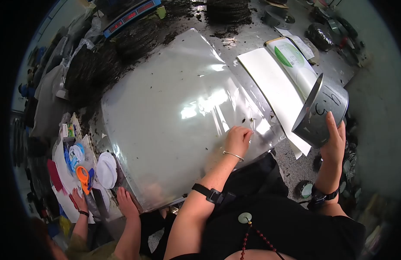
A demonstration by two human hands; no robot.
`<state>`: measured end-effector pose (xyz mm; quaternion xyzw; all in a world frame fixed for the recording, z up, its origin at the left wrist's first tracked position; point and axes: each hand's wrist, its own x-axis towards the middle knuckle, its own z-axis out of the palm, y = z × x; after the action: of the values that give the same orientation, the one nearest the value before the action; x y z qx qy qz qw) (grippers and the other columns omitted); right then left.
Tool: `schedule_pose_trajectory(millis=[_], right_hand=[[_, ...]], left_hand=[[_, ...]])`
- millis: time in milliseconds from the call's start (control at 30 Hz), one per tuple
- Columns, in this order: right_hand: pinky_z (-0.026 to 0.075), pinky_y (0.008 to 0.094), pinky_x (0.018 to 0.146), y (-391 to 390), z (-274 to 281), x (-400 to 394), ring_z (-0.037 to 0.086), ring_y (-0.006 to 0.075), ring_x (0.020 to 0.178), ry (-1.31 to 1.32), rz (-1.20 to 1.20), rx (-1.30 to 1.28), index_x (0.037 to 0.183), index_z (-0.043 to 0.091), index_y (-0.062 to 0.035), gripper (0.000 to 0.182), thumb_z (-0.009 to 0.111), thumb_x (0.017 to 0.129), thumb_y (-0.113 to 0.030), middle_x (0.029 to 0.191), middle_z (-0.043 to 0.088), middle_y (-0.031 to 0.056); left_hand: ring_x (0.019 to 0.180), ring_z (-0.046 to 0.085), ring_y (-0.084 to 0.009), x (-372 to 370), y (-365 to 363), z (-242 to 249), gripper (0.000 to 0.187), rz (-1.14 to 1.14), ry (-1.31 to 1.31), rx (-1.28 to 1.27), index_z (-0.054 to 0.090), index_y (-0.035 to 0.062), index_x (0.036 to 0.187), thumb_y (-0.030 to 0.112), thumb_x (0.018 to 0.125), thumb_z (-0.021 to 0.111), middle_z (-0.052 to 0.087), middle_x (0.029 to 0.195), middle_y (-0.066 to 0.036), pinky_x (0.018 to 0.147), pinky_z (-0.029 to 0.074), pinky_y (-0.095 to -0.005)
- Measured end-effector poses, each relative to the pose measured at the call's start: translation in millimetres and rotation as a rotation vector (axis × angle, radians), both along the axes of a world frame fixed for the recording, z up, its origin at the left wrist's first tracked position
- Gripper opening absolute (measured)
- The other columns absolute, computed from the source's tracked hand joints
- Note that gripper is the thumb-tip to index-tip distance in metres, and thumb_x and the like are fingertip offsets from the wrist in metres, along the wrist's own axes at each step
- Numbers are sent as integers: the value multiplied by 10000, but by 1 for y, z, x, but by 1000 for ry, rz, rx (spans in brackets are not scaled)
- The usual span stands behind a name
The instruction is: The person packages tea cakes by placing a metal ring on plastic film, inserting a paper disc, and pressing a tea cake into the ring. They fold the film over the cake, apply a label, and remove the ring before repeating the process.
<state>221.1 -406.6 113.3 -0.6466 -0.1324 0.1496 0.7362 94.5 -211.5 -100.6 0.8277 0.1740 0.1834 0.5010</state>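
My right hand (334, 141) grips a dark grey metal cylinder (319, 112) by its side, holding it tilted above the right edge of the table. Handwritten black digits mark its outer wall. My left hand (238, 141) is closed with the fingers pinched together, low over a clear plastic sheet (157, 117). Whether anything small is between those fingers is hidden. A few dark crumbs (244, 120) lie on the sheet close to my left fingertips.
White papers (270, 91) and a green-printed bag (291, 56) lie right of the sheet. Dark crumbly material (135, 47) and a blue scale (131, 16) are behind. At left, a co-worker's hands (127, 203) rest near orange-handled scissors (83, 175) and a white round item (106, 170).
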Motion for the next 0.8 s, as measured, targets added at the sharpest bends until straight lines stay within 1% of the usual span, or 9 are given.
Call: schedule_pose_trajectory(millis=[167, 233, 300, 400, 467, 567, 633, 733, 800], right_hand=[[566, 371, 760, 83, -22, -19, 735, 238, 866, -453, 383, -431, 1258, 634, 2, 274, 572, 1043, -157, 980, 758, 128], [568, 408, 684, 125, -21, -50, 740, 309, 768, -794, 922, -872, 1254, 653, -53, 273, 591, 1003, -139, 834, 746, 123], [557, 448, 606, 169, -43, -98, 711, 362, 666, -990, 1200, -823, 1336, 622, -95, 376, 590, 968, -166, 752, 723, 91], [579, 448, 838, 251, -70, -140, 739, 321, 958, -1017, 1437, -1092, 1470, 520, -123, 510, 561, 976, -243, 1034, 747, 158], [501, 472, 986, 249, -106, -158, 649, 307, 1151, -1138, 1187, -714, 1498, 486, -121, 597, 608, 932, -268, 1248, 636, 235], [165, 424, 1280, 184, -76, -165, 293, 264, 1537, -1351, 1615, -892, 1567, 392, -145, 626, 522, 996, -365, 1629, 344, 187], [381, 428, 1175, 109, -187, -155, 535, 293, 1369, -392, 2005, -495, 1450, 532, -106, 530, 550, 1008, -398, 1448, 564, 197], [549, 424, 920, 162, -67, -97, 719, 302, 1022, -678, 1778, -686, 1192, 690, -49, 370, 608, 1008, -360, 1094, 731, 173], [513, 374, 646, 169, -42, -80, 663, 317, 669, -240, 1159, -259, 861, 715, 9, 157, 642, 963, -86, 708, 673, 134]], left_hand=[[684, 447, -99, -51, 98, 67, 319, 483, -277, -1406, 499, 130, 828, 329, 1076, 529, 458, 703, 26, 625, 390, -292], [699, 473, -86, -98, 182, 99, 194, 260, -449, -1251, 548, 134, 881, 238, 1032, 611, 534, 770, 12, 631, 392, -249], [736, 589, -91, -96, 203, 191, 82, 283, -494, -932, 638, 70, 1007, 123, 967, 687, 673, 868, -35, 661, 479, -236], [742, 725, -148, -62, 175, 245, 198, 104, -252, -753, 734, -10, 1100, 60, 915, 729, 767, 950, -116, 681, 588, -249], [708, 717, -139, -39, 131, 218, 172, -1, -250, -916, 732, -42, 1060, 95, 959, 705, 751, 876, -100, 637, 598, -258], [728, 723, -137, -18, 73, 109, 236, -7, -169, -1030, 721, -48, 1099, 162, 1020, 650, 746, 876, -119, 656, 609, -268], [713, 691, -111, -24, 50, 43, 261, 91, -160, -962, 686, -37, 1177, 177, 1043, 618, 741, 887, -93, 665, 573, -237], [715, 657, -93, -45, 34, 27, 263, 136, -214, -887, 654, -24, 1216, 175, 1054, 599, 720, 887, -63, 660, 530, -220], [790, 657, -94, -113, 55, 84, 162, 74, -88, -852, 645, -20, 1111, 116, 1026, 616, 688, 869, -62, 673, 519, -252]])
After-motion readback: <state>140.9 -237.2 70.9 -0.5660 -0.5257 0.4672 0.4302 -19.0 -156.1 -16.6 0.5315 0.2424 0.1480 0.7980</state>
